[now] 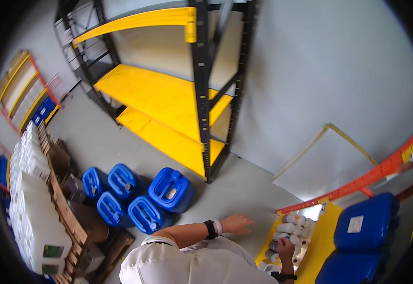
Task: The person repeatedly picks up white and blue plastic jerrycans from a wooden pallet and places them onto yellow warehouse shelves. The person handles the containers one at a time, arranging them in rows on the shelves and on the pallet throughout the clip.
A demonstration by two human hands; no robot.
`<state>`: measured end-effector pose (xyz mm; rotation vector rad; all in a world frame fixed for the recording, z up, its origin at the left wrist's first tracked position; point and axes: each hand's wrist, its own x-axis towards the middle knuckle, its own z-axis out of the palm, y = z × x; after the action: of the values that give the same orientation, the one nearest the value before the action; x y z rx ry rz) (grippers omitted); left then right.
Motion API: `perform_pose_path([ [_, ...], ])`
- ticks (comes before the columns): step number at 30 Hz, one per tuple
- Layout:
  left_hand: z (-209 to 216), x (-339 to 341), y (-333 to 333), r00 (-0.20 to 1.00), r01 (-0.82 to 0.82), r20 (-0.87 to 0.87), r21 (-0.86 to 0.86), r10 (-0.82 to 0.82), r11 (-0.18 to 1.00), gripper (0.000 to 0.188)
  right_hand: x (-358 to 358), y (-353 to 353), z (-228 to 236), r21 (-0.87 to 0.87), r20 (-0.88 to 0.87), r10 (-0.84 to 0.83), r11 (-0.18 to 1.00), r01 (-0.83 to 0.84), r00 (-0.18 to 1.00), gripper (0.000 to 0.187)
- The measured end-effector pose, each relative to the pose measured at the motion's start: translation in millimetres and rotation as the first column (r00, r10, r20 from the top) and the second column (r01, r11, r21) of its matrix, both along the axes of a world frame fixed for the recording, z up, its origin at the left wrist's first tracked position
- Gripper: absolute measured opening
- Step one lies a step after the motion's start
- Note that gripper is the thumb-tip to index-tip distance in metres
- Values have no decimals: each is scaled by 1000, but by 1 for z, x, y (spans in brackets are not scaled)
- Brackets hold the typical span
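Note:
Several small white bottles [294, 228] lie in a cluster on a low yellow shelf [327, 227] of an orange-framed rack at the lower right. My right hand [286, 248], a black band on its wrist, reaches into the cluster with its fingers curled around one white bottle. My left hand [237, 223] hovers just left of the shelf above the grey floor, fingers spread and holding nothing. It wears a black watch and a white band. My white shirt fills the lower middle.
Several blue jerrycans [171, 189] stand on the floor to the left. A pallet of white jerrycans [34, 213] is at the far left. A black rack with yellow shelves [168, 99] stands ahead. Two large blue jerrycans [365, 220] sit on the right rack. A pale board [320, 163] lies by the wall.

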<state>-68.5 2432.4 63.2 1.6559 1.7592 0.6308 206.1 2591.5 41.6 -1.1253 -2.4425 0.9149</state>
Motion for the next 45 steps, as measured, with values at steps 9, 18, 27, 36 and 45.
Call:
perform_pose_path([
  [9, 9, -66, -151, 931, -364, 11, -55, 365, 930, 39, -144, -62, -14, -85, 53, 385, 921, -380, 921, 13],
  [18, 6, -109, -282, 871, -492, -71, -148, 487, 858, 42, -249, -156, -19, -130, 12, 560, 822, -554, 828, 16],
  [27, -14, -108, -356, 740, -671, -46, -119, 671, 732, 43, -302, -205, -13, -145, 141, 742, 670, -728, 655, 20],
  [36, -12, -68, -394, 485, -870, -90, -146, 870, 471, 45, -376, -221, 6, -68, 192, 896, 419, -905, 400, 19],
  [45, 2, -38, -373, 329, -926, -81, -221, 941, 305, 47, -410, -218, 17, -129, 296, 933, 252, -959, 205, 20],
])
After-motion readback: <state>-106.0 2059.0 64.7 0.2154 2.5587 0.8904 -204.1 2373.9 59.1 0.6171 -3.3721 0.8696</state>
